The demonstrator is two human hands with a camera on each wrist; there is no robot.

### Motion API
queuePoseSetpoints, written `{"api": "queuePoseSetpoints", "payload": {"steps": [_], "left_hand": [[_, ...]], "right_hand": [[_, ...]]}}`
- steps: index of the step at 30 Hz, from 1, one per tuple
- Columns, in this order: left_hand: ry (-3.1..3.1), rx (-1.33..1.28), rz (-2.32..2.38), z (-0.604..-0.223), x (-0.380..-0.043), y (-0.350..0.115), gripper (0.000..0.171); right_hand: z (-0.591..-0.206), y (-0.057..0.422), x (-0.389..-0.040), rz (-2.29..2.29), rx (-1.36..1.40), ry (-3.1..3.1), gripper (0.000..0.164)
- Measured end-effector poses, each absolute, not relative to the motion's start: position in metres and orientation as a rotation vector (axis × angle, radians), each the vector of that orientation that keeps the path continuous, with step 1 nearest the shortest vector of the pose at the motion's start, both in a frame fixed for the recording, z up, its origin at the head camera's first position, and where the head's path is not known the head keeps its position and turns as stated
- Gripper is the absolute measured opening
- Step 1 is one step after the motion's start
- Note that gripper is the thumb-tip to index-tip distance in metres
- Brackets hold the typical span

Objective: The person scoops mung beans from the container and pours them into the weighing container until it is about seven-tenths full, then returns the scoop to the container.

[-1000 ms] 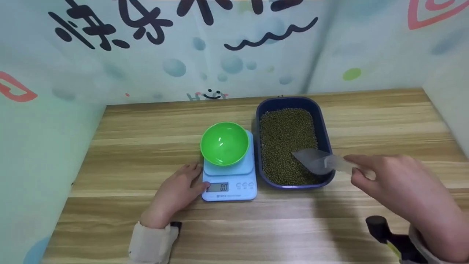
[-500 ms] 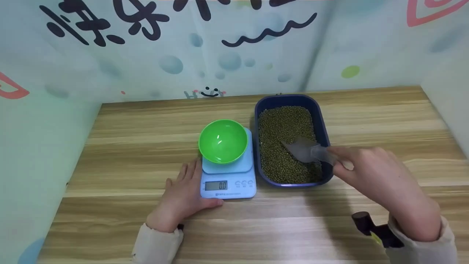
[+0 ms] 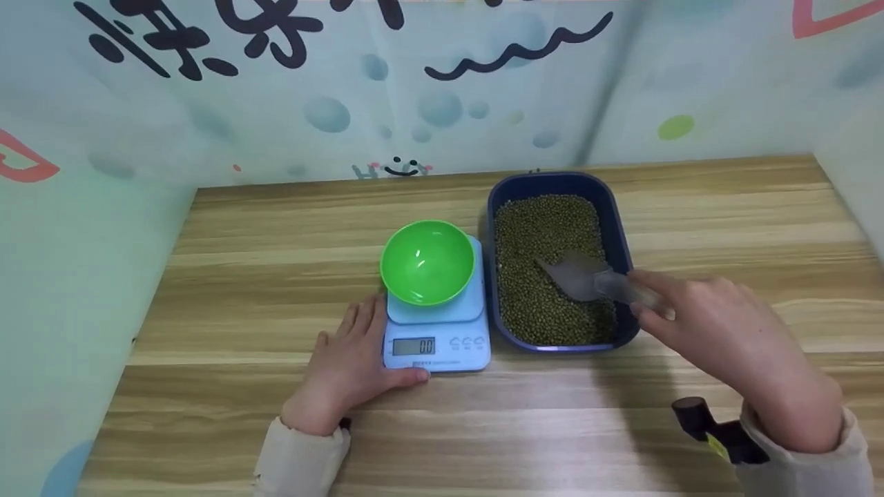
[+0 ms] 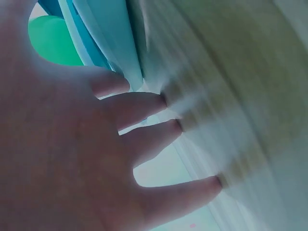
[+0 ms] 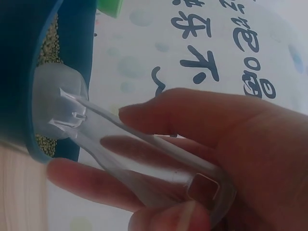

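The left hand [image 3: 345, 366] lies low, palm down, its fingers straight and spread, pointing forward and slightly right. The left thumb [image 3: 407, 377] stretches out sideways to the right. In the left wrist view the little finger [image 4: 180, 199] stands widest apart from the others. The right hand [image 3: 725, 331] angles in from the right, its back upward, in a pinching grip: the index finger [image 3: 659, 283] above, the right thumb [image 3: 655, 324] below. From the right wrist, one finger looks extended and others curled, though which is which is hard to tell. Sleeves [image 3: 300, 455] cover both forearms.
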State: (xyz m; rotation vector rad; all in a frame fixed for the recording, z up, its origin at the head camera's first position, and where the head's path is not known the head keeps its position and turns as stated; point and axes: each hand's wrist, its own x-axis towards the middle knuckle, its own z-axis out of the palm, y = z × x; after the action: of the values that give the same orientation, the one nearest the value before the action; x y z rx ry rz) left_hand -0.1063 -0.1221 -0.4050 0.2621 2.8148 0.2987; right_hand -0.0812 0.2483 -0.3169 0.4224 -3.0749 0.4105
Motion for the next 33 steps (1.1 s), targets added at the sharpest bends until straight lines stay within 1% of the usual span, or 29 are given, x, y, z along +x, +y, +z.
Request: {"api": "queuePoseSetpoints", "payload": {"steps": [5,11,20,23,25,27,31,33], "left_hand": [[2.858,0.288,0.261,-0.405,-0.109,-0.118,0.128],[2.870,0.283,0.265,-0.403,-0.113,-0.115,0.123],[2.848,0.222,0.258,-0.405,-0.113,-0.111,0.113],[2.832,0.201,0.268,-0.404,-0.113,-0.111,0.113],[2.842,0.217,0.272,-0.402,-0.110,-0.112,0.109],[2.880,0.249,0.302,-0.398,-0.105,-0.112,0.099],[2.977,0.388,0.349,-0.388,-0.095,-0.111,0.057],[2.988,0.443,0.338,-0.384,-0.092,-0.109,0.045]], "right_hand": [[-0.313,0.252,-0.083,0.388,0.400,-3.107,0.034],[-0.311,0.255,-0.084,0.360,0.394,-3.107,0.035],[-0.317,0.255,-0.085,0.351,0.405,-3.120,0.033],[-0.318,0.253,-0.086,0.378,0.397,-3.153,0.034],[-0.320,0.252,-0.086,0.396,0.393,-3.173,0.035],[-0.321,0.250,-0.086,0.411,0.380,-3.203,0.037],[-0.323,0.248,-0.086,0.422,0.382,-3.220,0.039],[-0.323,0.246,-0.086,0.424,0.386,-3.220,0.038]]}}
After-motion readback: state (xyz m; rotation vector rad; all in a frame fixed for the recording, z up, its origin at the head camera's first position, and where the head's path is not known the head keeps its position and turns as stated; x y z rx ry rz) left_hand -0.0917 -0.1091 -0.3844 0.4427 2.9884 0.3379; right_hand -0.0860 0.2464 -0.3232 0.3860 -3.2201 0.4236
